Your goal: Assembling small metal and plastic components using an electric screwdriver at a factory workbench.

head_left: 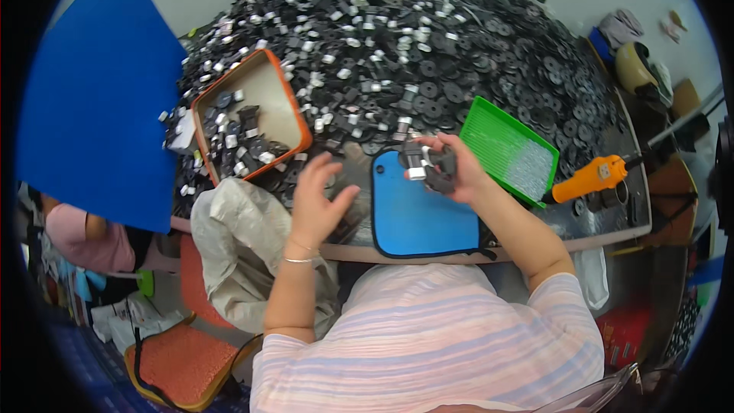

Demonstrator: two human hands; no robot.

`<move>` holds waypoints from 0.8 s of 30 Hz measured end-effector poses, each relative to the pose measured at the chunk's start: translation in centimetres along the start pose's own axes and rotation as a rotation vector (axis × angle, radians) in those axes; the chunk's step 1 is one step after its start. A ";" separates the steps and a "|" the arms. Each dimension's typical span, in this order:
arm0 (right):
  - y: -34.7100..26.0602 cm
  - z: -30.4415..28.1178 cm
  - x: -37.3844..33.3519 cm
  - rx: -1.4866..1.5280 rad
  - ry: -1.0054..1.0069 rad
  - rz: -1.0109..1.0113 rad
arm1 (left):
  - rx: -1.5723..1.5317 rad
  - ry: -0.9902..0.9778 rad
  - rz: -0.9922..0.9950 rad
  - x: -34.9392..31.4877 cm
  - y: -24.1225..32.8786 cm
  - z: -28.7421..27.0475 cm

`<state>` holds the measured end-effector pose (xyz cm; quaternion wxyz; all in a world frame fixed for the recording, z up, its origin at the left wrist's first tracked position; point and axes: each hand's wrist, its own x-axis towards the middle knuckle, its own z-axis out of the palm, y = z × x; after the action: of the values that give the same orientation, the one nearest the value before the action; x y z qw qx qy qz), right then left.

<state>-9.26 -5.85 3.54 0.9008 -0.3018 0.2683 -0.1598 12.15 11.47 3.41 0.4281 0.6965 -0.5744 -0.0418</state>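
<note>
- The right hand (462, 173) is closed on a dark assembly of small black moulded parts with a pale block-shaped end (417, 173), thumb and fingers bent around its right side
- The left hand (316, 195) is empty, its fingers loosely spread and the thumb well away from them, raised near the orange-rimmed rectangular tray with a pale inside (269, 99)
- The two hands are well apart, with nothing shared between them
- The dark assembly is over the far right part of the flat blue mat with a black border (424, 222); whether it touches the mat, I cannot tell
- It looks like stiff plastic, probably light enough for one hand, and likely a little slick on its smooth faces
- The rounded black portion seems the better place to grip, with the thumb against one side and the fingers behind; the pale end looks small and might turn under a pinch
- Whether it is one piece or several held together is hidden by the fingers, so a grip spanning all of it would be the safer choice
- To the right on the surface (550, 227) lie a bright green ribbed tray holding tiny clear pieces (489, 134) and an orange cylindrical hand tool (592, 178)
- Beyond the mat rises a wide heap of black and white parts (336, 30)
</note>
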 end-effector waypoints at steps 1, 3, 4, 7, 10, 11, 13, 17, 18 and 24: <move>0.7 1.8 1.8 -0.025 0.064 0.057 | -0.027 -0.021 -0.024 -1.0 -0.2 0.3; 1.7 5.7 5.1 -0.163 0.074 0.127 | -0.043 -0.077 -0.073 -2.9 -0.1 0.1; 2.3 7.3 7.1 -0.143 -0.014 0.135 | -0.067 -0.085 -0.077 -3.5 0.5 -0.2; 2.8 13.3 12.4 -0.135 -0.228 0.057 | -0.127 -0.137 -0.073 -5.2 2.5 -1.2; 1.0 17.3 14.4 -0.137 -0.158 -0.037 | -0.148 -0.188 -0.001 -6.3 4.3 -2.2; 0.6 16.8 14.5 -0.163 -0.144 -0.071 | -0.169 -0.238 -0.003 -6.4 4.4 -2.3; 0.3 16.4 12.6 -0.233 -0.111 -0.153 | -0.197 -0.256 -0.008 -6.6 4.2 -2.5; 1.0 9.5 6.4 -0.232 -0.344 -0.177 | -0.184 -0.279 0.050 -6.3 3.3 -0.6; 1.6 7.1 4.3 -0.306 -0.383 -0.138 | -0.203 -0.312 0.049 -6.1 3.6 -0.3; 3.0 -10.4 -15.4 -0.397 -0.455 -0.061 | -0.266 -0.471 0.070 -4.9 3.5 2.0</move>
<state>-27.26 -1.34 0.59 0.8560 -0.5079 0.0767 -0.0594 6.75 14.55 2.34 0.3718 0.5850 -0.6711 -0.2629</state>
